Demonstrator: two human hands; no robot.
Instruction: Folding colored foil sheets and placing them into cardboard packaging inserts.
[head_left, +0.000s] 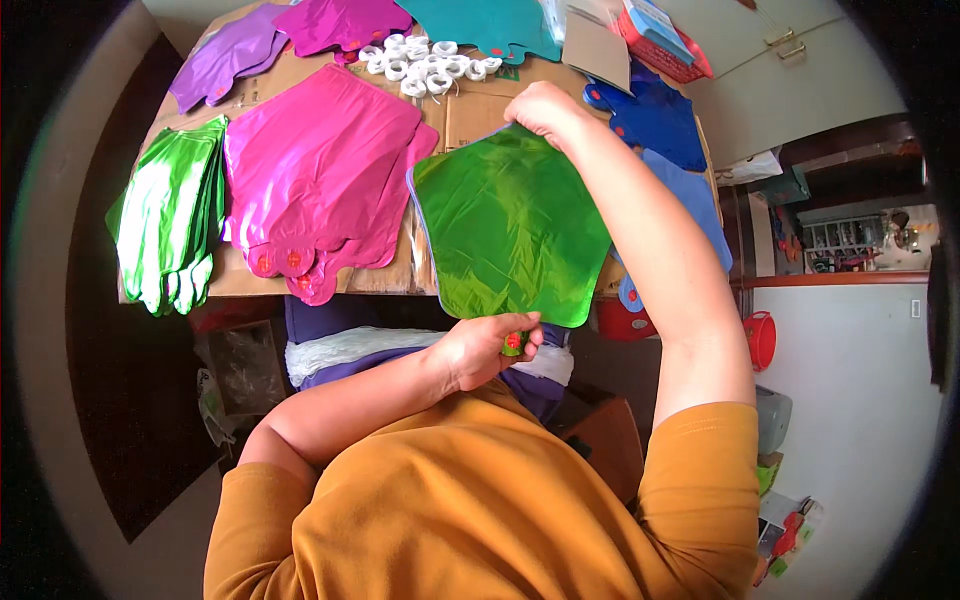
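Observation:
A flat green foil balloon (515,225), star-like in outline, is stretched between my two hands over the table's near edge. My left hand (490,348) pinches its bottom neck, where a small red mark shows beside the fingers. At the far upper corner my right hand (548,112) is closed on the foil's edge. Just left of it lies a stack of pink foil balloons (325,170), their tabs marked red. Further left, folded green foil balloons (170,210) hang partly over the table edge. A blue foil balloon (690,205) is partly hidden behind my right forearm.
Cardboard (475,115) covers the table. White ribbon rolls (430,65) sit at the far middle, near purple (230,55), magenta (340,22), teal (480,25) and dark blue (655,120) foil balloons. A red basket (665,50) stands far right. White cabinets line the right side.

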